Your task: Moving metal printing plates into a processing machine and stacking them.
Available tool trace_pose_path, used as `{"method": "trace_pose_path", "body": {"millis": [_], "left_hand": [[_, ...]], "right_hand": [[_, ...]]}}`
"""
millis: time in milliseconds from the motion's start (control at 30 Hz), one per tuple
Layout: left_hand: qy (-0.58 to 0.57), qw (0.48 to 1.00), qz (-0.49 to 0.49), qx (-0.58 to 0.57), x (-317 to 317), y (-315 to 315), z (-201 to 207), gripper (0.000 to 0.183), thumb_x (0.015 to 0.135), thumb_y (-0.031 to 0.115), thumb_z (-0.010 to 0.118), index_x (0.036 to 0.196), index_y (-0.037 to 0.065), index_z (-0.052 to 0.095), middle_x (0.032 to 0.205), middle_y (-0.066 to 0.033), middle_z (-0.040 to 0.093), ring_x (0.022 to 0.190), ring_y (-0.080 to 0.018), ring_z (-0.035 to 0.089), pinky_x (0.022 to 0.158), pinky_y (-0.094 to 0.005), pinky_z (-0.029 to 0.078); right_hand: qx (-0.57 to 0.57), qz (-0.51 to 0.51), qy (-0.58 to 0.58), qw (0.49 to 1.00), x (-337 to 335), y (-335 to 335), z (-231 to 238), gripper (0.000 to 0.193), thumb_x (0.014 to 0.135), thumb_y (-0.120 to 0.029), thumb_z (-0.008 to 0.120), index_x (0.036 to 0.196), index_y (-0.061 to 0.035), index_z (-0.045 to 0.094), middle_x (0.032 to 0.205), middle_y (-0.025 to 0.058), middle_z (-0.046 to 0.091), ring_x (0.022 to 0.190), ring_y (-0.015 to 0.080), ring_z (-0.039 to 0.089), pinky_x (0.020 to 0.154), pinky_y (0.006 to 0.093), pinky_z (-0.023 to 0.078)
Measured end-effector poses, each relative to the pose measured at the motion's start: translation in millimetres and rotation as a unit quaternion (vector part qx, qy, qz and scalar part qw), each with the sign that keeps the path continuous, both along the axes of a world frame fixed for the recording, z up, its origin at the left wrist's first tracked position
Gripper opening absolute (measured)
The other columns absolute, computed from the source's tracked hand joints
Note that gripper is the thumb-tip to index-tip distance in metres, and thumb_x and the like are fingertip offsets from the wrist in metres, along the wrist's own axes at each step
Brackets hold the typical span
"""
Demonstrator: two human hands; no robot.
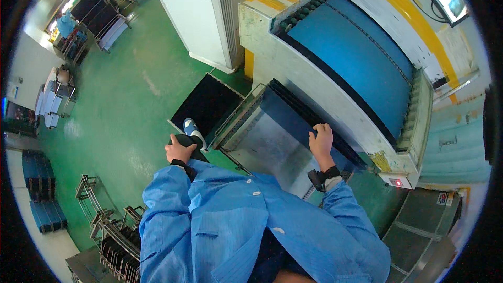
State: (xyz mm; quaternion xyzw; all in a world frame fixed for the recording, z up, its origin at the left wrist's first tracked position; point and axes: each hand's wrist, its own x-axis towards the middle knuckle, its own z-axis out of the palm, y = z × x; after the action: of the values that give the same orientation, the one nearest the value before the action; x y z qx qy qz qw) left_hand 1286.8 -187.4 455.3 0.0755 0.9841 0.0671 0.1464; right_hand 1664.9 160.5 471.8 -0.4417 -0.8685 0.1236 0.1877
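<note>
My right hand (321, 140) is at the upper edge of a dark blue panel (285, 102) in a metal rack, its fingers bent over the edge and the thumb apart. More dark panels stand tightly behind it. The lower part of the front face shines grey. My left hand (179, 150) is curled in front of my left leg, beside dark cloth or some black thing (187, 140); what its fingers hold, if anything, is hidden. Just beyond it, my blue and white shoe (192, 127) shows against a flat black panel (207, 99) with metal side rails.
A machine with a blue roller bed (351, 36) stands on the right, close behind the rack. Beyond the black panel rises a white cabinet (199, 15). Metal racks (107, 225) stand at lower left, blue stacks (39, 178) along the left wall. A person (66, 25) is far back.
</note>
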Motion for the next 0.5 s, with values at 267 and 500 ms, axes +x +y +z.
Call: {"method": "trace_pose_path", "body": {"millis": [267,500], "left_hand": [[-0.007,1.0,0.022,-0.01,2.0,2.3,10.0,0.115,0.054,0.055,0.085,0.151,0.02,0.033,0.119,-0.0256,0.055,0.104,-0.0392,0.064,0.088,-0.0463,0.055],[-0.01,0.999,0.046,-0.01,4.3,-2.4,16.9,0.114,0.055,0.053,0.086,0.151,0.022,0.034,0.121,-0.0245,0.054,0.105,-0.0385,0.064,0.088,-0.0458,0.055]], "right_hand": [[-0.095,-0.07,-0.169,0.979,7.2,9.0,-19.7,0.027,0.083,-0.021,0.072,0.1,-0.0046,0.06,0.091,0.0195,0.068,0.09,0.042,0.065,0.077,0.0528,0.051],[-0.116,-0.009,-0.243,0.963,7.1,40.6,-19.3,0.03,0.083,-0.026,0.072,0.1,-0.0017,0.069,0.1,0.0222,0.07,0.097,0.0412,0.066,0.083,0.0504,0.052]]}}
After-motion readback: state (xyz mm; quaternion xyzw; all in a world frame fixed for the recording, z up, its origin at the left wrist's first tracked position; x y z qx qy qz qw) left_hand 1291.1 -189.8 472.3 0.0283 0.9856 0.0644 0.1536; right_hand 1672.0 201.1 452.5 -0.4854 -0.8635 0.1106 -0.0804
